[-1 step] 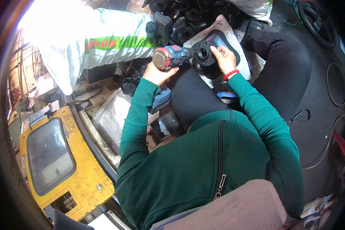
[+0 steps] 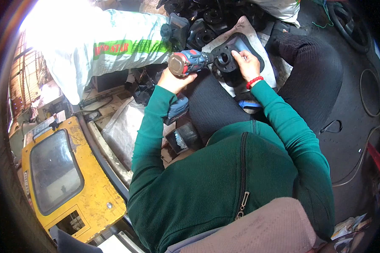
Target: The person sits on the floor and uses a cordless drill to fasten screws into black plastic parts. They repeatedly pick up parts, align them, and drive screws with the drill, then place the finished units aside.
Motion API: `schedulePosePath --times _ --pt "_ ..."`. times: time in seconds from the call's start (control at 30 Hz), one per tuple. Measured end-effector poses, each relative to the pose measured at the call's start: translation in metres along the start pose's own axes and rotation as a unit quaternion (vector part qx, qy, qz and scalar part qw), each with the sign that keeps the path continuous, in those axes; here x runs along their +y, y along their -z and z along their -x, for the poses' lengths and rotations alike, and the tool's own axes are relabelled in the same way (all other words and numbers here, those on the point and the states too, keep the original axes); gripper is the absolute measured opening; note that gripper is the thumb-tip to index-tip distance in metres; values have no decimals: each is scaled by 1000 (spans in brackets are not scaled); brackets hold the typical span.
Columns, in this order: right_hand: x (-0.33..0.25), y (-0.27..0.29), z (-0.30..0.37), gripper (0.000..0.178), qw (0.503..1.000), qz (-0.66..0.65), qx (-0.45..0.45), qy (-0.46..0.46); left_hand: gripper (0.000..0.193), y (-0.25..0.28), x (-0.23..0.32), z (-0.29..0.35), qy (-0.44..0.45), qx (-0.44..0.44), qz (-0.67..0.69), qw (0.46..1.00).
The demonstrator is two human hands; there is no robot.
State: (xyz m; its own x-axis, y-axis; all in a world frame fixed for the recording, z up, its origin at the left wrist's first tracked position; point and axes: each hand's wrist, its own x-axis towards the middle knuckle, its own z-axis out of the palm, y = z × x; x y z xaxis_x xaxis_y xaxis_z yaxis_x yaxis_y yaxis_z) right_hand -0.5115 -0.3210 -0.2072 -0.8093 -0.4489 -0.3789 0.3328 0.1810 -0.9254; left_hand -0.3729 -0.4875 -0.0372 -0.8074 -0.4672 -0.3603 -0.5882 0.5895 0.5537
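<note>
My left hand (image 2: pixel 173 81) is wrapped round the handle of a blue and red cordless drill (image 2: pixel 192 62), whose battery shows below my wrist. The drill's chuck points right, up against the flange of a black flanged part (image 2: pixel 225 62). That part has a round centre hole with smaller holes about it. My right hand (image 2: pixel 247 65) grips the flange's right side, thumb and fingers closed on its rim. Under the part lies a light grey sheet (image 2: pixel 241 26), resting across my lap.
More black flanged parts (image 2: pixel 202 33) are heaped at the far side. A white and green sack (image 2: pixel 126 40) stands at the far left. A small dark box (image 2: pixel 182 138) of screw-like pieces sits by my left thigh. Left is a yellow machine panel (image 2: pixel 90 177); a thin cable (image 2: pixel 361 162) lies right.
</note>
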Motion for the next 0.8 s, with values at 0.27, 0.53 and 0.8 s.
schedulePosePath --times 0.27,0.53,0.8 --pt "10 2 -5 38 998 58 21 13 44 1 13 -8 -2 4 -48 999" --pt "14 3 -4 35 997 46 56 -3 52 12 39 -23 -6 -79 -185 980" --pt "23 3 -15 35 998 45 34 -6 48 16 39 -37 -1 -105 -160 982"
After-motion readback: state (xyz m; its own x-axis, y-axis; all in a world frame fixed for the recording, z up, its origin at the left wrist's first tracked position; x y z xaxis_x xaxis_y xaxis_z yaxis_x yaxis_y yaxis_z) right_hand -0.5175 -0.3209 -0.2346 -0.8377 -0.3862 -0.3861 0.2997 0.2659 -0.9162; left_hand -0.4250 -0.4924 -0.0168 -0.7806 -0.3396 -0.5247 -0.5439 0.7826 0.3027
